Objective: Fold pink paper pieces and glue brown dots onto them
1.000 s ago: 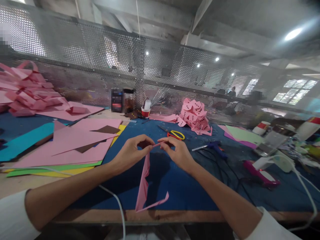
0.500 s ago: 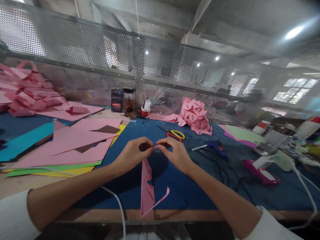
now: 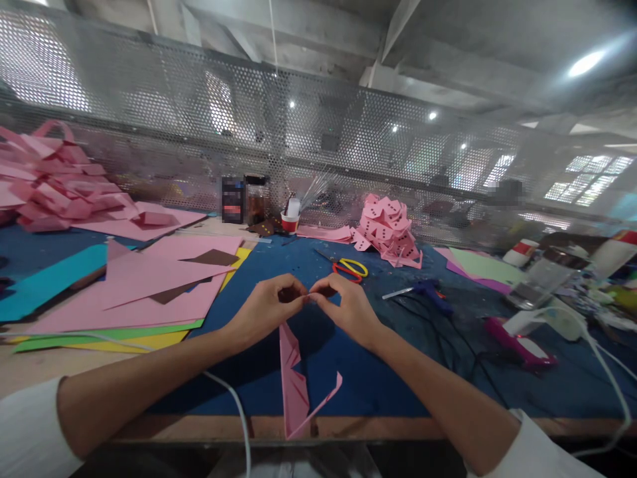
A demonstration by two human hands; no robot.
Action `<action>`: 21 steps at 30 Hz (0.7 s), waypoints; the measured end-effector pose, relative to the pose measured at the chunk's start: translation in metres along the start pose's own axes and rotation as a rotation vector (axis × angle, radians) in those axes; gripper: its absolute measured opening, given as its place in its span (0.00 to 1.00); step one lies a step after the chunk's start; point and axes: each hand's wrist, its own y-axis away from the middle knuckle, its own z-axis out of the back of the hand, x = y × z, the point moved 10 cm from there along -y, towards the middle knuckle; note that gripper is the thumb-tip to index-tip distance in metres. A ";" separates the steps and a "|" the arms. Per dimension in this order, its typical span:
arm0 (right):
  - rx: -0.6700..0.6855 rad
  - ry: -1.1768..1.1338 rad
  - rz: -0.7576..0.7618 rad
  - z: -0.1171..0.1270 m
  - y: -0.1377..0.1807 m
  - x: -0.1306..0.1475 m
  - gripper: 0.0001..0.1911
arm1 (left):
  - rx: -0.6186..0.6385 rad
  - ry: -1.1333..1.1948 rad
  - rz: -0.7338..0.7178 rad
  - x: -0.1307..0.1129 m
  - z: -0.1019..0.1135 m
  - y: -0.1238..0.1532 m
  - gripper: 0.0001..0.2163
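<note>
My left hand (image 3: 266, 309) and my right hand (image 3: 346, 309) meet fingertip to fingertip over the blue mat (image 3: 378, 372), both pinched on the top end of a folded pink paper strip (image 3: 293, 382). The strip hangs down from the pinch toward the table's front edge, and its lower end bends up to the right. Red and yellow scissors (image 3: 351, 268) lie on the mat just beyond my right hand.
Pink, green, yellow and teal sheets (image 3: 149, 292) cover the left. Pink folded pieces pile at far left (image 3: 54, 179) and at the back centre (image 3: 388, 229). A blue glue gun (image 3: 425, 290), a pink glue gun (image 3: 512, 342) and white cables (image 3: 597, 358) lie on the right. A mesh screen (image 3: 318, 133) closes the back.
My hands have drawn together until the fingertips touch. The short length of strip between them has closed up. The hanging strip has swung and dropped a little lower.
</note>
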 end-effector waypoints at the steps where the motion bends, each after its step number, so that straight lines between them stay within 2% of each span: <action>1: 0.001 0.008 0.001 -0.001 0.000 0.000 0.05 | 0.000 -0.001 -0.003 0.000 0.000 0.000 0.08; 21: 0.016 0.191 0.068 -0.007 0.002 0.007 0.04 | 0.015 -0.016 0.006 0.002 -0.003 0.000 0.08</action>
